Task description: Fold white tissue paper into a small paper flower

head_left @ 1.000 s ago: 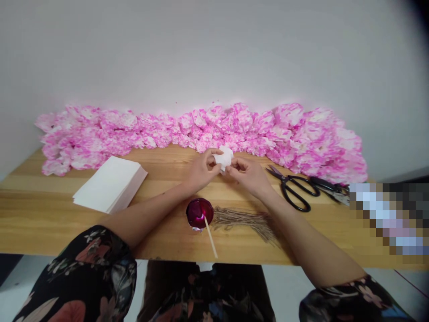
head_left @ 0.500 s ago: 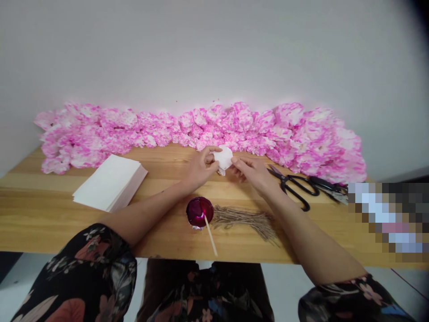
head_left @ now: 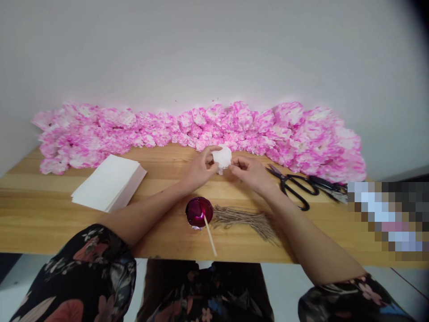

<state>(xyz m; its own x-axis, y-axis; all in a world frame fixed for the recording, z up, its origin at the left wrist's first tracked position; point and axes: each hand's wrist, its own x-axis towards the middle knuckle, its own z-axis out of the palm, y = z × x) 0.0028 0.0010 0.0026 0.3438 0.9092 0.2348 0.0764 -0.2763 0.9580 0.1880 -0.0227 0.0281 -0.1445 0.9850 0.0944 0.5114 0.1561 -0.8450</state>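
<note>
A small white paper flower (head_left: 222, 156) is up between my hands over the middle of the table. My left hand (head_left: 203, 166) grips its left side between thumb and fingers. On the other side my right hand (head_left: 247, 171) pinches at its lower right edge, the fingers bent. Nearer to me stands a round dish of dark magenta dye (head_left: 197, 211), with a thin wooden stick (head_left: 210, 237) leaning out of it. Beside the dish lies a bundle of thin brown wire stems (head_left: 246, 219).
A stack of white paper (head_left: 109, 181) lies at the left. Black-handled scissors (head_left: 295, 183) rest at the right, with a second black-handled tool (head_left: 326, 188) beyond. Pink and white paper flowers (head_left: 217, 125) line the wall. The far right is pixelated.
My right fingers have curled and shifted slightly down along the white flower's right edge. The flower has turned a little, and my left hand keeps its grip.
</note>
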